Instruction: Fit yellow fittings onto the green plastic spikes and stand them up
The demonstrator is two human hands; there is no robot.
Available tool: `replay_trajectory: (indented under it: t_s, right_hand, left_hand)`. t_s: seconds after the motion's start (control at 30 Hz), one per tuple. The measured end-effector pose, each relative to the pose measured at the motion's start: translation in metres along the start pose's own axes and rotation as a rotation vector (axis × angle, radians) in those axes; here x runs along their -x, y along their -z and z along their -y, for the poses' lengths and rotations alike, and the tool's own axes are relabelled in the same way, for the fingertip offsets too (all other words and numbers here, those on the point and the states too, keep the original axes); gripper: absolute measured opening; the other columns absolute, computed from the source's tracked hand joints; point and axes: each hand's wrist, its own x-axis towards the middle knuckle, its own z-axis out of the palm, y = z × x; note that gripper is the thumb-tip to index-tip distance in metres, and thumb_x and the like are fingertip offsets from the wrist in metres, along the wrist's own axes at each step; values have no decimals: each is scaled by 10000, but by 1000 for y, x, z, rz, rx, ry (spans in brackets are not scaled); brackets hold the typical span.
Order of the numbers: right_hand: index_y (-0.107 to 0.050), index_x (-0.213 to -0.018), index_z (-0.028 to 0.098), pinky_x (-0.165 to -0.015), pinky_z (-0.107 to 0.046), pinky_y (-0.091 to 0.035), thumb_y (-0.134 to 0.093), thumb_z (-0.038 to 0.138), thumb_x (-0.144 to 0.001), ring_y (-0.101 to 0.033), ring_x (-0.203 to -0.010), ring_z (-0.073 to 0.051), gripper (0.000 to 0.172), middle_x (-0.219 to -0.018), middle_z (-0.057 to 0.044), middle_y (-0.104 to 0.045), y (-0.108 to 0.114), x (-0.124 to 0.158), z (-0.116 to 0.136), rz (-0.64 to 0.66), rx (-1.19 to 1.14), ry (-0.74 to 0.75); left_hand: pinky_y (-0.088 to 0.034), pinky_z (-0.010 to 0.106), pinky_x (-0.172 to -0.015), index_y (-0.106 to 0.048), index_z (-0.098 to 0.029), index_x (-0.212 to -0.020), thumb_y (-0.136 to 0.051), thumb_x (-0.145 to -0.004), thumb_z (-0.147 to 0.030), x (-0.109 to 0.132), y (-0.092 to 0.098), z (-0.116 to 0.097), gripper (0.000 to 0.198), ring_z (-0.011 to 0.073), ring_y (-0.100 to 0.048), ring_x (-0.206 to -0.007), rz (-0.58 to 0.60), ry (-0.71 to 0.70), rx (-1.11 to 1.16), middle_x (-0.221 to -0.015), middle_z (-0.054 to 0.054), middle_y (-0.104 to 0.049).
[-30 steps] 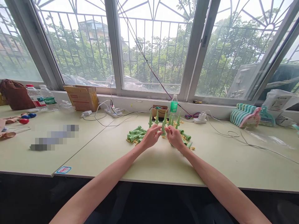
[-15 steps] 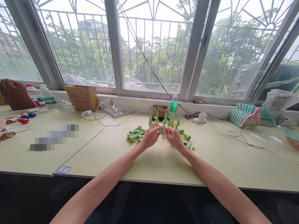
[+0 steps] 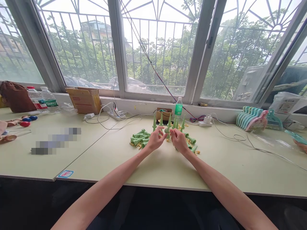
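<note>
My right hand [image 3: 179, 141] is closed in a pinch, with a small green plastic piece [image 3: 167, 130] at its fingertips. Facing it, my left hand [image 3: 156, 139] has its thumb and fingers apart, close to that same piece. Behind both hands several pointed green cones [image 3: 169, 120] stand upright in a group. Left of my left hand lies a heap of green tubular pieces [image 3: 138, 137], mixed with small yellow parts [image 3: 138, 146]. More green pieces [image 3: 192, 139] and yellow bits lie beside my right hand, which partly hides them.
Behind the cones are a small open brown box [image 3: 164, 114] and a green-labelled bottle [image 3: 178, 107]. White cables and a power strip [image 3: 116, 114] run along the window side. Hangers [image 3: 251, 118] stand at right; a cardboard box [image 3: 83, 100] and bottles [image 3: 49, 100] at left.
My left hand's fingers have spread and drawn slightly back from the right hand. The green piece between the hands now shows more fully. The piles look the same.
</note>
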Motion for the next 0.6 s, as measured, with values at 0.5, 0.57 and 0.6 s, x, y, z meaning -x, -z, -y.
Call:
replay_trajectory:
  t_s: [0.5, 0.57, 0.6]
  right_hand:
    - [-438, -682, 201, -447, -227, -301, -365, 584, -926, -380, -406, -92, 460, -470, 51, -427, 1, 2, 2, 76, -57, 1]
    - [-434, -687, 202, -443, -225, -297, -360, 579, -929, -379, -405, -91, 454, -480, 51, -434, 1, 2, 2, 82, -70, 4]
    - [-430, -688, 203, -442, -225, -296, -359, 577, -929, -379, -405, -90, 450, -481, 51, -435, 1, 3, 2, 83, -71, 5]
  left_hand:
    - [-313, 195, -358, -444, -191, -899, -576, -818, -544, -1, 4, -8, 386, 71, -416, -405, 249, 326, 601, -600, -32, -515]
    - [-317, 196, -364, -445, -188, -895, -597, -809, -529, -2, 5, -8, 383, 69, -424, -412, 266, 325, 620, -609, -29, -518]
    - [-321, 196, -367, -448, -187, -897, -606, -805, -521, -2, 6, -8, 381, 69, -429, -415, 274, 325, 628, -613, -29, -519]
